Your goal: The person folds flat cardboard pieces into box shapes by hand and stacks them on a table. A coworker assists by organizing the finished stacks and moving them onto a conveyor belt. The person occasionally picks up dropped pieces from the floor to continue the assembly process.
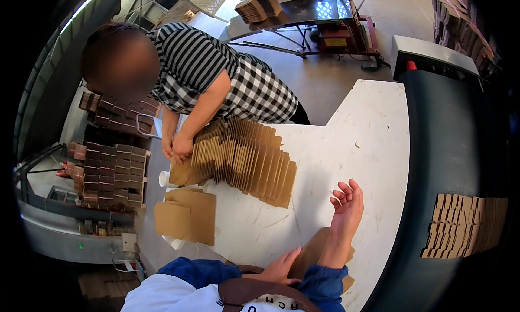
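My left hand (pixel 280 267) is low in front of my body, fingers stretched out, against the edge of some flat brown cardboard pieces (pixel 310 253). My right forearm crosses over those pieces and hides part of them. Raised above the white table (pixel 330 149), my right hand (pixel 347 206) is open, its fingers loosely curved and nothing in them. A long fanned row of folded cardboard blanks (pixel 244 160) stands on the table ahead and to the left. A co-worker's hands (pixel 180 148) touch the left end of that row.
A flat cardboard stack (pixel 187 215) lies at the table's left edge. On the right runs a dark conveyor belt (pixel 444 149), carrying overlapping cardboard blanks (pixel 460 226). The co-worker (pixel 216 84) stands across the table. Bundled cardboard (pixel 114 174) is piled on the far left.
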Demonstrator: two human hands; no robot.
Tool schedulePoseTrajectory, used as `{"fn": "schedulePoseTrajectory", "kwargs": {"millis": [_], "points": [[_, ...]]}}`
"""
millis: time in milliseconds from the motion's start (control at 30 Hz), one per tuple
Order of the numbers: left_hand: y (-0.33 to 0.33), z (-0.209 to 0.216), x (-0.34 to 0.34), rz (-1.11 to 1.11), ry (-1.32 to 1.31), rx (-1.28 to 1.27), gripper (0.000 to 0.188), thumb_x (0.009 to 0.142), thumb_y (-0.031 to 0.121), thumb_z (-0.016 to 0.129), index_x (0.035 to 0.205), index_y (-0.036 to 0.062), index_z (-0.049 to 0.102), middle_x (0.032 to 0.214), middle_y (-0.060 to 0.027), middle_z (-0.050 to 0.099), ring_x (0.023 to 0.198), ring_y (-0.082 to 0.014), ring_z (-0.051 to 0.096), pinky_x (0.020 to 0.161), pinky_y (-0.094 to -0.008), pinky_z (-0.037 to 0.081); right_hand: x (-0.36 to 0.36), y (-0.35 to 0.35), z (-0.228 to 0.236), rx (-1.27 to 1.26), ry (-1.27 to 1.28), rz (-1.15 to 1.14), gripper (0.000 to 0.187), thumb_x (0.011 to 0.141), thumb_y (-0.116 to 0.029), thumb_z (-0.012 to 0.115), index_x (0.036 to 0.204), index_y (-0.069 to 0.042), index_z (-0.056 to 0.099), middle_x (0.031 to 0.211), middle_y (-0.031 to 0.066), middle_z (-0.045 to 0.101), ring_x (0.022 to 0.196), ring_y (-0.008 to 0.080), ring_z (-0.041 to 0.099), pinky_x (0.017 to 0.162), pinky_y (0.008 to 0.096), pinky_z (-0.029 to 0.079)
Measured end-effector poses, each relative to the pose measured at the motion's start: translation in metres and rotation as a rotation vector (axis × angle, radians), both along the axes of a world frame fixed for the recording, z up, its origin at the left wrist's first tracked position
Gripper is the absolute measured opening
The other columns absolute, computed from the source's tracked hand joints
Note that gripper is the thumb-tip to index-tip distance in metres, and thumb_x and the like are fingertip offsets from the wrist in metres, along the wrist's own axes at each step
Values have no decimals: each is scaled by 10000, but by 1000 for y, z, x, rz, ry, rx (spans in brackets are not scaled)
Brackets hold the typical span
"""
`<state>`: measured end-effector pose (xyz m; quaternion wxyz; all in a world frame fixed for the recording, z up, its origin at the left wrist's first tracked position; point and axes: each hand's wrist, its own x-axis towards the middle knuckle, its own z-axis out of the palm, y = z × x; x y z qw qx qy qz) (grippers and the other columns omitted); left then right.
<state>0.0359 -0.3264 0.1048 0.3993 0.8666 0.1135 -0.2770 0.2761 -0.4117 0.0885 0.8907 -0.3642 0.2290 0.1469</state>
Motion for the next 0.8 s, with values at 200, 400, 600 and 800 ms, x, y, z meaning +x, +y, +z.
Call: {"fn": "schedulePoseTrajectory", "kwargs": {"millis": [200,400,600,800], "points": [[-2,-7,-10,1,-25,-12,1009,783,359,779,1507,33,155,1473,-235,318,1335,-402,364,1096,-426,340,4,-8,5,27,-11,-39,361,1011,-341,469,1218,-54,541,996,64,651,821,143,614,701,282,509],[1,25,-4,28,-147,-127,1009,791,386,760,1503,8,154,1472,-244,327,1351,-399,344,1110,-432,318,-15,-43,52,-75,-240,-22,384,1018,-346,472,1238,-36,522,968,69,656,813,149,624,701,277,512],[-2,21,-8,24,-259,-194,1033,772,338,778,1514,42,123,1484,-227,307,1345,-386,348,1087,-427,349,-177,-215,-7,-1166,-5,230,362,997,-363,471,1119,-45,595,832,93,654,702,154,638,551,278,488],[-4,27,-24,97,-279,-237,1008,771,343,775,1510,82,141,1442,-204,348,1304,-375,389,1053,-433,380,-292,-198,-7,-774,321,378,606,984,-569,391,1306,-70,514,1174,170,628,984,290,663,745,399,565]]}}
